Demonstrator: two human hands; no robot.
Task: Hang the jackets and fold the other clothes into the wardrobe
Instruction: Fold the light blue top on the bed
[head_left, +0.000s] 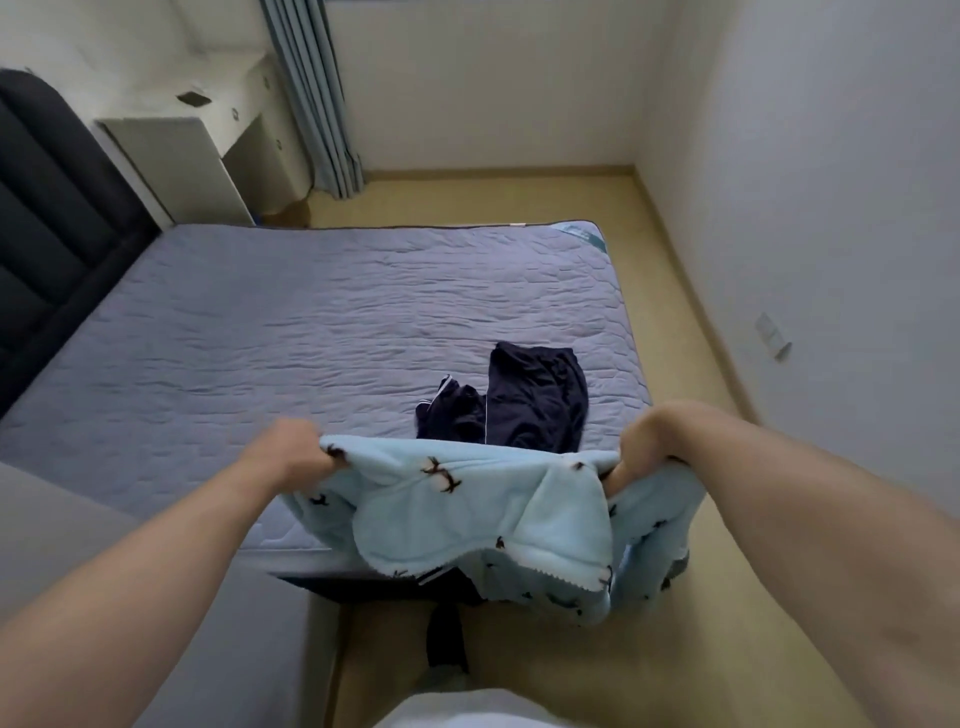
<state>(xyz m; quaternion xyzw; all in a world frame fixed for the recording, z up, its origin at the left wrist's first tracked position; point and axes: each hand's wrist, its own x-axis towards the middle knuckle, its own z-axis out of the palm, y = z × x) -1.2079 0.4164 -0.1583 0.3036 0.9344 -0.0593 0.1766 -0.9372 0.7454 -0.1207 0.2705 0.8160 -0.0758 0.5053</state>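
1. Left hand: fingers curled tight round the left top edge of the fleece garment, arm stretched forward over the bed's near corner.
2. Right hand: fingers clamped on the right top edge of the same garment, cloth bunched in the grip.
3. Fleece garment: pale blue, printed with small dark antler-like figures; held spread between both hands, its lower part hanging past the near edge of the mattress toward the floor.
4. Dark clothes: navy heap with thin white piping, lying on the mattress just beyond the held garment.
5. Mattress: grey quilted cover, bare.
6. Headboard: black, padded, at the left.
7. Curtain: blue-grey, hanging in the far corner.
8. White desk: beside the headboard.
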